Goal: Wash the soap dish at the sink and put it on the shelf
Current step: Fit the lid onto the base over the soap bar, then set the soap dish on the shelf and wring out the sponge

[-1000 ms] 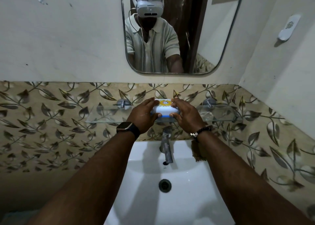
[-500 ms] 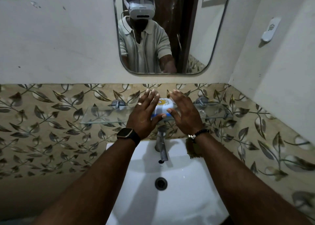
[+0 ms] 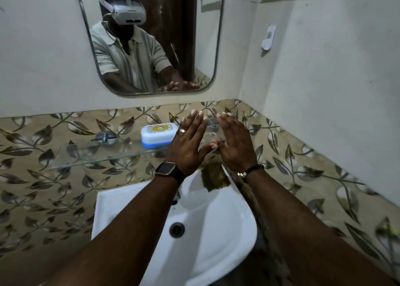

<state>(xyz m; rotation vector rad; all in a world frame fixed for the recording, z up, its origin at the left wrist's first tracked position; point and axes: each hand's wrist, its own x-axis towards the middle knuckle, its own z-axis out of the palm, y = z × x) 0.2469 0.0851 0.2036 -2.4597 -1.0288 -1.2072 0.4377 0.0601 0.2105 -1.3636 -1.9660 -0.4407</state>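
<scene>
The soap dish (image 3: 158, 134), white with a blue base and a yellow pattern on its lid, stands on the glass shelf (image 3: 91, 155) above the white sink (image 3: 216, 227). My left hand (image 3: 187, 145) is just right of the dish, fingers straight, holding nothing and apart from it. My right hand (image 3: 236, 143) is beside the left one, also with straight fingers and empty. Both hands hover over the right part of the shelf. My left forearm hides the tap.
A mirror (image 3: 155, 38) hangs on the wall above the shelf. Leaf-patterned tiles (image 3: 43, 190) run behind the sink. The right wall, close by, carries a small white fitting (image 3: 268, 37). A brownish patch (image 3: 214, 177) sits at the sink's back rim.
Both hands have let go of the soap dish, opened, and moved off to its right. The dish stays on the shelf. The view has swung right.
</scene>
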